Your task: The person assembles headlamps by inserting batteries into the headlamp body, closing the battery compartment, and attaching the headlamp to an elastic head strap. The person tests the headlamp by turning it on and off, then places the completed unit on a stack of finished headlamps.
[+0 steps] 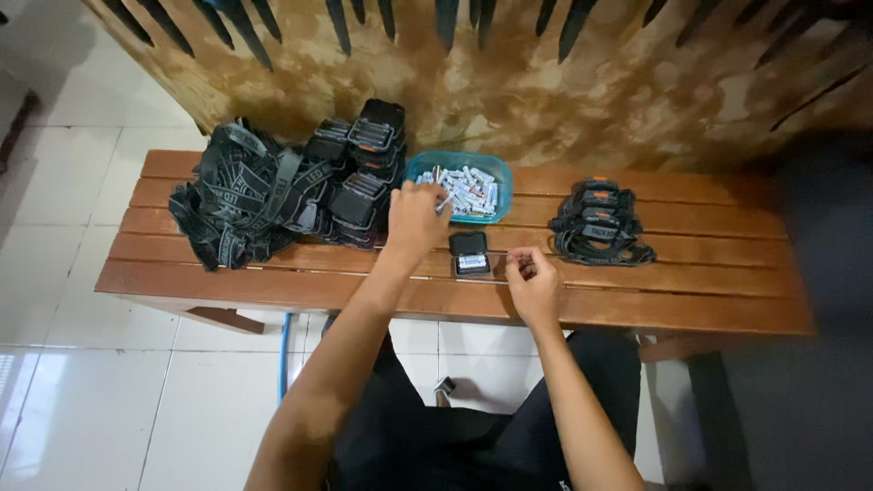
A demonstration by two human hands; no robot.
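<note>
My left hand (415,218) reaches into a blue plastic tray (500,175) filled with several small white batteries (468,191), its fingers pinched on one at the tray's near edge. My right hand (533,284) rests on the wooden bench (691,291), fingers curled around something small that I cannot make out. Between the hands lies a black headlamp body (470,252), opened, with batteries showing in its lower half.
A large heap of black headlamps with straps (273,195) covers the bench's left part. A smaller stack of black headlamps with orange buttons (600,223) sits at the right. A patterned wall rises behind; white floor tiles lie below.
</note>
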